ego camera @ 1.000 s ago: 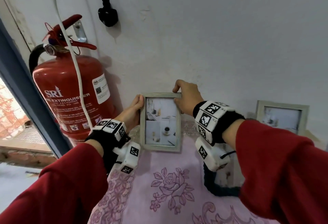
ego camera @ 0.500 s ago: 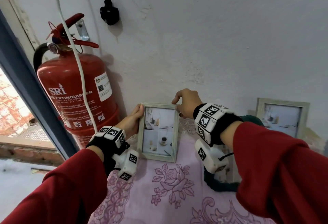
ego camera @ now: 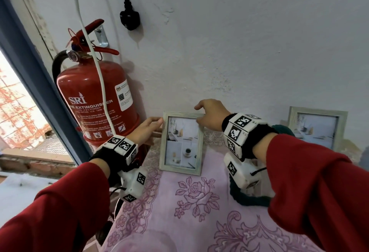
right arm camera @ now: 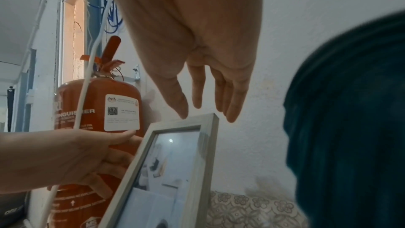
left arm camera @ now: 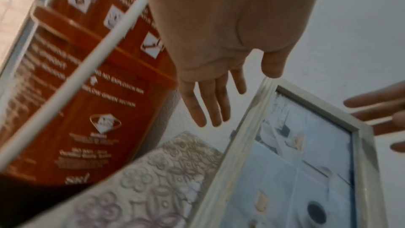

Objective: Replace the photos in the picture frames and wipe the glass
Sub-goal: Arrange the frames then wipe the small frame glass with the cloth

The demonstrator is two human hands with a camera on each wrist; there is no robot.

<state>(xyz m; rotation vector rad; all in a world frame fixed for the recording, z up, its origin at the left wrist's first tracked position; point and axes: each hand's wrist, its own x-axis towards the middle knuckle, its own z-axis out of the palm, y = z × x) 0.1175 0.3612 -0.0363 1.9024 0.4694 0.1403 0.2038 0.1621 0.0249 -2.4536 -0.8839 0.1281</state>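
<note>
A red metal fire extinguisher is hanging on the white wall, a white cable trailing across it. A black plug is dangling above. What looks like dark teal cloth is lying on the pink floral tablecloth.

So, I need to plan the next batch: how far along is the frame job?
Looks done: both frames stand on the pink cloth with photos in. In hand: the left hand and right hand flank the near frame, fingers open. Left: whether either glass has been wiped can't be told; the far frame is untouched.
</note>
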